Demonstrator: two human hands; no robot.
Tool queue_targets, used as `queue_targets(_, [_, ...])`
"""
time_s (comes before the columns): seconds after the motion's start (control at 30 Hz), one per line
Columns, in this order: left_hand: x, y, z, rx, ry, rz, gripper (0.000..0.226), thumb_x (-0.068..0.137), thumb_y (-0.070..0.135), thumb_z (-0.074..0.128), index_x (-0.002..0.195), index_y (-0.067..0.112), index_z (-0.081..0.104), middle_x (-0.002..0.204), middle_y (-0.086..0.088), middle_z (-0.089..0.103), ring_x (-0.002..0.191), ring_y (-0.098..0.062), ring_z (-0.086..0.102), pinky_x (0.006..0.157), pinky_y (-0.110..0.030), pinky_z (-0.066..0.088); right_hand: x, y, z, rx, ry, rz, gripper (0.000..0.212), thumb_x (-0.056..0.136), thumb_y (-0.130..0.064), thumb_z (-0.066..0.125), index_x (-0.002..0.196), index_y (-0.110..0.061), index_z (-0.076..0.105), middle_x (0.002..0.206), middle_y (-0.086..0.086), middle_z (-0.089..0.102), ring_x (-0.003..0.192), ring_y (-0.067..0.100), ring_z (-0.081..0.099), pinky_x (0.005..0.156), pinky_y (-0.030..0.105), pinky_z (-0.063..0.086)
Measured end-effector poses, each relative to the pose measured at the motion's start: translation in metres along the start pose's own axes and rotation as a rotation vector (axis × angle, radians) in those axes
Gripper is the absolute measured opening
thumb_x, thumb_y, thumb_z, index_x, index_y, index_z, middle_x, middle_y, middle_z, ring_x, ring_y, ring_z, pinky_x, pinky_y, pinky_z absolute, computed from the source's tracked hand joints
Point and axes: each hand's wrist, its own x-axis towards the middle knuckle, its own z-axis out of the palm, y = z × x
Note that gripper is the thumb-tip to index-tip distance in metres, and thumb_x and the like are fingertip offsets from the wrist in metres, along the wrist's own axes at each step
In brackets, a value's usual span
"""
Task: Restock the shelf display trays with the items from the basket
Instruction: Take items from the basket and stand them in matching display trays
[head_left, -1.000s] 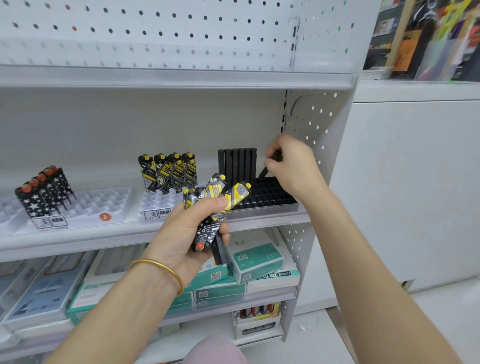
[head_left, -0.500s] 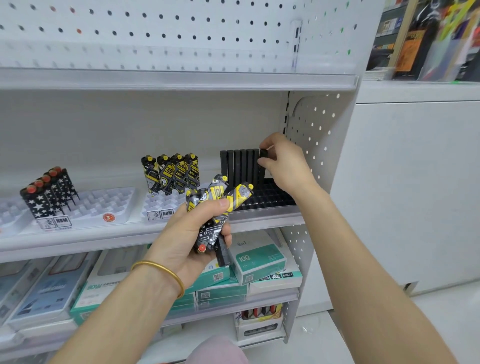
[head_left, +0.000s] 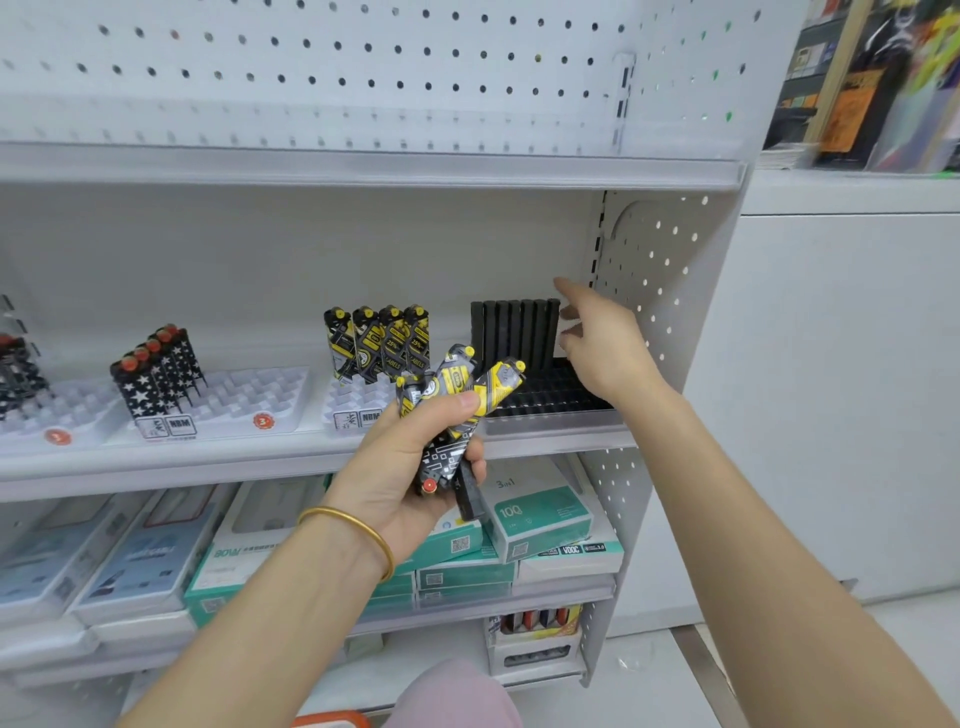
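Gripping a fanned bundle of slim yellow-and-black printed packs in our left hand, thumb pressed over the front and fingers curled behind, we hold it in front of the white metal middle shelf. A plain black stick pokes from the bottom of the bundle. Our right hand holds nothing. Its fingers are loosely spread just beside the right end of the row of upright black sticks at the back of the black slotted tray; whether a fingertip touches the row we cannot tell. Four matching yellow packs stand in the white slotted tray to the left.
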Motion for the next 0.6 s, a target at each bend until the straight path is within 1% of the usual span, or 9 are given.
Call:
queue_targets(0.07, [-0.003, 0.001, -0.003, -0.006, 0.008, 0.006, 0.054, 0.053, 0.014, 0.074, 0.103, 0.01, 0.055, 0.093, -0.011, 0.057, 0.045, -0.013, 0.052, 0.045, -0.024, 0.048, -0.013, -0.01, -0.002, -0.041, 0.211, -0.071, 0.057, 0.087, 0.009, 0.036, 0.14, -0.013, 0.04, 0.122, 0.013, 0.054, 0.111, 0.027, 0.052, 0.092, 0.027, 0.039])
queue_targets(0.1, [-0.005, 0.001, -0.004, -0.008, 0.015, 0.011, 0.054, 0.053, 0.014, 0.074, 0.103, 0.01, 0.055, 0.093, -0.011, 0.057, 0.045, -0.013, 0.052, 0.045, -0.024, 0.048, -0.021, -0.019, -0.004, 0.026, 0.296, -0.102, 0.051, 0.086, 0.008, 0.038, 0.132, -0.013, 0.049, 0.11, 0.01, 0.059, 0.104, 0.025, 0.056, 0.088, 0.026, 0.04])
queue_targets(0.13, [-0.007, 0.002, -0.006, -0.008, 0.024, 0.019, 0.055, 0.052, 0.015, 0.074, 0.104, 0.01, 0.056, 0.092, -0.011, 0.057, 0.045, -0.013, 0.052, 0.045, -0.024, 0.048, -0.029, -0.029, -0.006, 0.142, 0.31, -0.108, 0.041, 0.087, 0.004, 0.042, 0.121, -0.013, 0.057, 0.095, 0.005, 0.061, 0.093, 0.022, 0.06, 0.08, 0.025, 0.043])
queue_targets(0.2, [-0.01, 0.004, -0.011, 0.001, 0.046, 0.045, 0.057, 0.053, 0.015, 0.073, 0.107, 0.01, 0.055, 0.091, -0.011, 0.057, 0.046, -0.013, 0.053, 0.045, -0.024, 0.048, -0.044, -0.05, -0.009, 0.387, 0.116, -0.054, 0.017, 0.092, -0.013, 0.049, 0.099, -0.015, 0.064, 0.074, 0.002, 0.061, 0.063, 0.014, 0.063, 0.058, 0.025, 0.045])
queue_targets(0.23, [-0.012, 0.005, -0.013, 0.012, 0.058, 0.06, 0.056, 0.054, 0.015, 0.073, 0.107, 0.011, 0.055, 0.089, -0.011, 0.058, 0.046, -0.013, 0.052, 0.045, -0.024, 0.048, -0.051, -0.06, -0.009, 0.44, -0.036, -0.02, 0.016, 0.093, -0.024, 0.051, 0.093, -0.015, 0.064, 0.069, 0.003, 0.061, 0.052, 0.013, 0.061, 0.049, 0.025, 0.044])
queue_targets(0.3, [-0.015, 0.008, -0.017, 0.045, 0.078, 0.096, 0.05, 0.056, 0.015, 0.072, 0.104, 0.014, 0.056, 0.078, -0.005, 0.058, 0.048, -0.013, 0.052, 0.046, -0.025, 0.048, -0.057, -0.071, -0.004, 0.466, -0.262, -0.007, 0.026, 0.092, -0.036, 0.054, 0.087, -0.013, 0.065, 0.063, 0.003, 0.061, 0.044, 0.015, 0.057, 0.041, 0.024, 0.041])
queue_targets(0.4, [-0.021, 0.013, -0.024, 0.096, 0.101, 0.132, 0.039, 0.06, 0.02, 0.073, 0.097, 0.017, 0.059, 0.063, 0.002, 0.059, 0.05, -0.013, 0.053, 0.047, -0.026, 0.048, -0.056, -0.077, 0.007, 0.569, -0.352, 0.022, 0.021, 0.088, -0.03, 0.063, 0.078, -0.011, 0.063, 0.064, 0.009, 0.063, 0.038, 0.013, 0.052, 0.038, 0.02, 0.039])
queue_targets(0.47, [-0.024, 0.016, -0.027, 0.106, 0.109, 0.144, 0.037, 0.062, 0.029, 0.073, 0.096, 0.019, 0.062, 0.064, 0.003, 0.062, 0.051, -0.012, 0.054, 0.05, -0.027, 0.049, -0.053, -0.079, 0.012, 0.677, -0.419, 0.107, 0.015, 0.089, -0.023, 0.063, 0.08, -0.01, 0.061, 0.072, 0.015, 0.062, 0.039, 0.009, 0.052, 0.038, 0.018, 0.041])
queue_targets(0.6, [-0.025, 0.025, -0.035, 0.073, 0.139, 0.139, 0.041, 0.065, 0.035, 0.071, 0.099, 0.015, 0.06, 0.065, -0.001, 0.064, 0.048, -0.012, 0.054, 0.047, -0.025, 0.049, -0.046, -0.081, 0.017, 0.895, -0.461, 0.184, 0.004, 0.089, -0.01, 0.06, 0.088, -0.006, 0.06, 0.076, 0.01, 0.055, 0.046, 0.009, 0.057, 0.041, 0.017, 0.045])
